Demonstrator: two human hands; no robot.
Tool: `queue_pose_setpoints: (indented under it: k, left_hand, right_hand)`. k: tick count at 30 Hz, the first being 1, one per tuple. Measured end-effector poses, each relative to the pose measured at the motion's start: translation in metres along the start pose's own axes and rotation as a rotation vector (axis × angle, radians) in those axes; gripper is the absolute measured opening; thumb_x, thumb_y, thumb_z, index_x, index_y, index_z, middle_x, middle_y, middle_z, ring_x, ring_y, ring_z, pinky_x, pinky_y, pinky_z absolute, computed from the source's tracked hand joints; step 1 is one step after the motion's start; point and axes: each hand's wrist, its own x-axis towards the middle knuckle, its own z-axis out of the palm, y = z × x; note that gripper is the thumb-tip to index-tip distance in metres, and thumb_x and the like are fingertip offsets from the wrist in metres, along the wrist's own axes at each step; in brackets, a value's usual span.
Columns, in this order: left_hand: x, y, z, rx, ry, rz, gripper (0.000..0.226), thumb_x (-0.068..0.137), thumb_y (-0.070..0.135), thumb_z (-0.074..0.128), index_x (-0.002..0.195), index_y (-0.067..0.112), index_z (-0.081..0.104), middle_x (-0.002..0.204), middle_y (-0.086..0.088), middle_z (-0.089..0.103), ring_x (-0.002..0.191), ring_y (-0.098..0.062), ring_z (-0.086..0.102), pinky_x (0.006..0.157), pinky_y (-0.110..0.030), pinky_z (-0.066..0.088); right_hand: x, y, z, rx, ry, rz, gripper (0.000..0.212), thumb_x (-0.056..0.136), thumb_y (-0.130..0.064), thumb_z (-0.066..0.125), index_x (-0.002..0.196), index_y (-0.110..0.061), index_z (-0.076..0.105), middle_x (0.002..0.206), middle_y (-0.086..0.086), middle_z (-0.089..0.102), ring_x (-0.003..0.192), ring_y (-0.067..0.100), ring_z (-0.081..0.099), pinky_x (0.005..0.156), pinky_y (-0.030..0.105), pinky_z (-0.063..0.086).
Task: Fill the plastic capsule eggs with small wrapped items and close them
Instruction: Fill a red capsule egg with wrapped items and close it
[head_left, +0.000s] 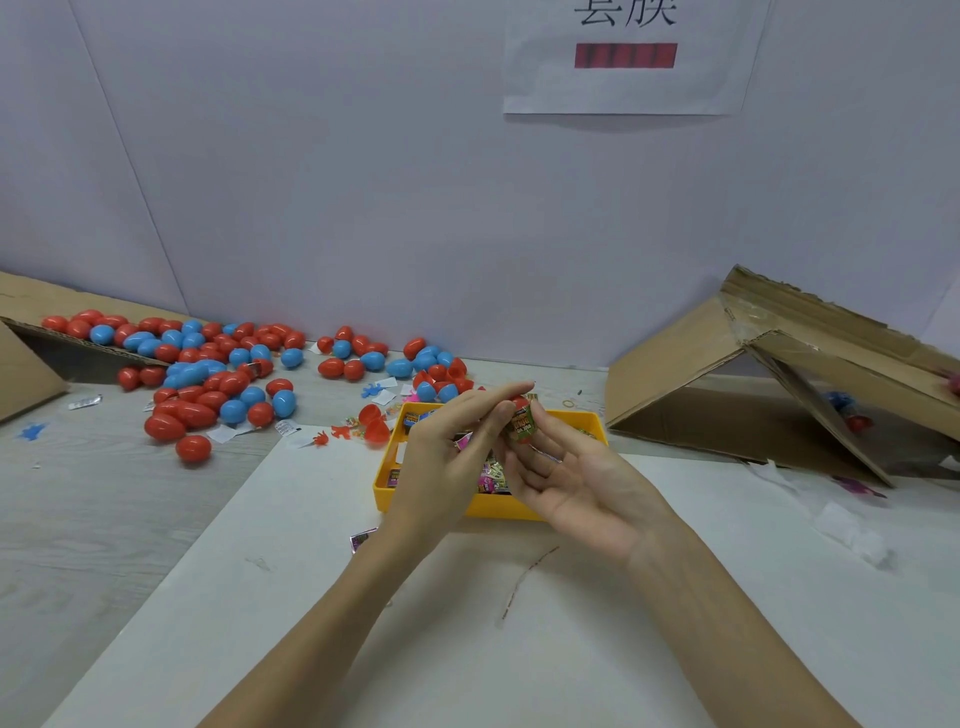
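Above the yellow tray (519, 506) both hands meet. My left hand (452, 452) pinches a red capsule half (519, 401) with thumb and forefinger. My right hand (571, 478), palm up, pinches a small green wrapped item (522, 426) that touches the red half from below. The tray holds several wrapped items (491, 475) in pink, yellow and black. Two open red halves (375, 423) lie just left of the tray. A big scatter of red and blue closed eggs (218, 384) covers the table at the back left.
A tipped cardboard box (753, 384) stands at the right with a few eggs inside. A cardboard flap (26, 332) lies at the far left under some eggs. A white sheet (467, 623) covers the near table. Paper scraps and small toy figures (332, 434) litter the middle.
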Motion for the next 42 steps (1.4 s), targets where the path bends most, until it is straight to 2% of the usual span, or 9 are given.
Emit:
queue_pose_setpoints:
  k: [7,15,20,22,25,29,33,36,42]
  left_hand:
    - [-0.001,-0.002,0.003,0.086,0.03,0.023,0.029,0.101,0.011,0.058,0.119,0.029,0.071,0.112,0.011,0.074,0.114,-0.018,0.066,0.093,-0.028,0.056]
    - [-0.002,-0.001,0.002,0.175,0.049,0.049,0.025,0.098,0.02,0.06,0.118,0.031,0.07,0.111,0.015,0.073,0.11,-0.017,0.065,0.092,-0.034,0.056]
    - [0.001,0.002,-0.001,0.107,-0.019,0.002,0.03,0.093,0.018,0.072,0.122,0.026,0.072,0.111,0.014,0.073,0.107,-0.014,0.067,0.089,-0.021,0.054]
    - [0.001,0.002,-0.003,0.134,-0.014,0.03,0.033,0.09,0.014,0.076,0.122,0.021,0.072,0.11,0.011,0.074,0.106,-0.014,0.068,0.09,-0.019,0.053]
    - [0.001,-0.001,-0.004,0.262,-0.001,0.093,0.039,0.087,0.007,0.077,0.125,0.016,0.071,0.115,0.006,0.073,0.108,-0.01,0.068,0.093,-0.023,0.054]
    - [-0.001,-0.002,-0.004,0.317,-0.046,0.135,0.046,0.086,0.002,0.076,0.128,0.018,0.067,0.12,0.008,0.07,0.11,0.0,0.066,0.093,-0.015,0.052]
    - [-0.001,-0.005,0.0,0.436,-0.095,0.181,0.057,0.083,-0.004,0.077,0.134,0.017,0.063,0.123,0.012,0.061,0.113,0.007,0.056,0.095,-0.008,0.046]
    - [-0.002,-0.007,0.002,0.518,-0.092,0.256,0.048,0.081,-0.004,0.078,0.126,0.009,0.068,0.119,0.003,0.063,0.112,0.002,0.053,0.096,-0.008,0.045]
    - [-0.004,-0.004,0.004,0.577,-0.079,0.266,0.043,0.081,-0.004,0.079,0.121,0.006,0.07,0.117,-0.005,0.067,0.109,-0.013,0.062,0.095,-0.012,0.049]
  right_hand:
    - [0.0,0.002,0.0,0.017,0.041,0.024,0.054,0.085,-0.023,0.079,0.131,0.001,0.065,0.109,0.017,0.07,0.095,0.025,0.074,0.076,0.028,0.061]
    - [-0.001,0.003,0.003,-0.004,0.08,-0.007,0.041,0.088,-0.025,0.075,0.12,0.0,0.069,0.096,0.016,0.073,0.086,0.021,0.072,0.078,0.025,0.057]
    - [0.0,0.005,0.003,-0.021,0.07,-0.057,0.039,0.092,-0.027,0.072,0.124,-0.004,0.068,0.094,0.011,0.073,0.078,0.016,0.07,0.075,0.025,0.058]
    - [0.001,0.006,0.002,-0.042,0.07,-0.109,0.039,0.094,-0.027,0.071,0.123,-0.001,0.068,0.101,0.012,0.073,0.087,0.018,0.071,0.079,0.026,0.061]
    - [0.003,0.009,-0.001,-0.317,0.109,-0.247,0.039,0.095,-0.034,0.07,0.118,-0.002,0.072,0.112,0.013,0.077,0.105,0.022,0.075,0.089,0.032,0.062]
    - [0.003,0.018,0.0,-0.726,0.305,-0.439,0.036,0.091,-0.037,0.074,0.116,-0.012,0.073,0.095,-0.001,0.081,0.086,0.013,0.078,0.074,0.022,0.062]
    - [0.007,0.02,-0.002,-0.82,0.402,-0.518,0.037,0.09,-0.033,0.077,0.118,-0.011,0.071,0.099,0.001,0.078,0.087,0.015,0.077,0.079,0.03,0.064]
    - [0.009,0.022,-0.004,-0.869,0.442,-0.559,0.036,0.089,-0.031,0.079,0.118,-0.012,0.07,0.102,0.0,0.077,0.092,0.017,0.076,0.086,0.041,0.064]
    - [0.012,0.023,-0.006,-0.942,0.478,-0.596,0.034,0.088,-0.029,0.079,0.118,-0.017,0.069,0.103,-0.002,0.075,0.093,0.018,0.074,0.085,0.042,0.064]
